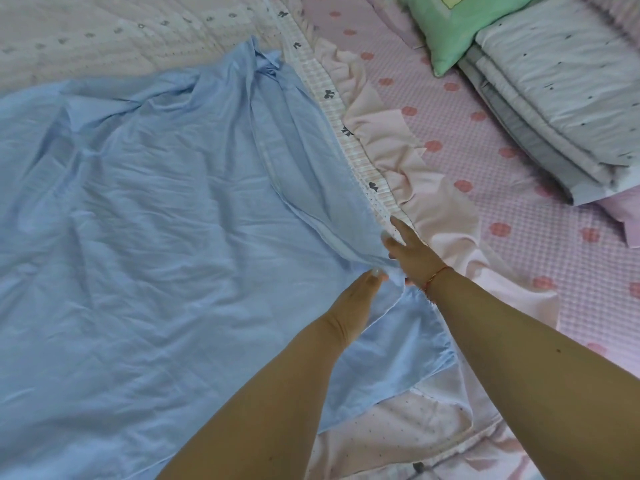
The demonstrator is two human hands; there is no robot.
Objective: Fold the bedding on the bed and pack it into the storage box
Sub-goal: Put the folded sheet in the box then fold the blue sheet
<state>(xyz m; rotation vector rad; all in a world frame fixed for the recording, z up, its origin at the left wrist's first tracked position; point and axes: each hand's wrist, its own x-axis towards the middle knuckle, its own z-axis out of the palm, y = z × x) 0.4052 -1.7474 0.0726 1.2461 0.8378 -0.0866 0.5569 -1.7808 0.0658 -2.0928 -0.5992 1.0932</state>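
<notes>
A light blue sheet [145, 209] lies spread and wrinkled over the left of the bed, its right edge folded over in a narrow strip. My left hand [358, 301] pinches the sheet's edge near the lower right corner with its fingertips. Just beyond it, my right hand [412, 252] grips the folded strip. Its index finger and thumb point up along the fold, and its lower fingers curl under the cloth. No storage box is in view.
Under the sheet lies a white quilt [104, 32] with a pink ruffled border [388, 140]. A pink checked bed sheet [485, 140] covers the right side. A green pillow [453, 26] and a folded grey-white quilt [561, 98] sit at the upper right.
</notes>
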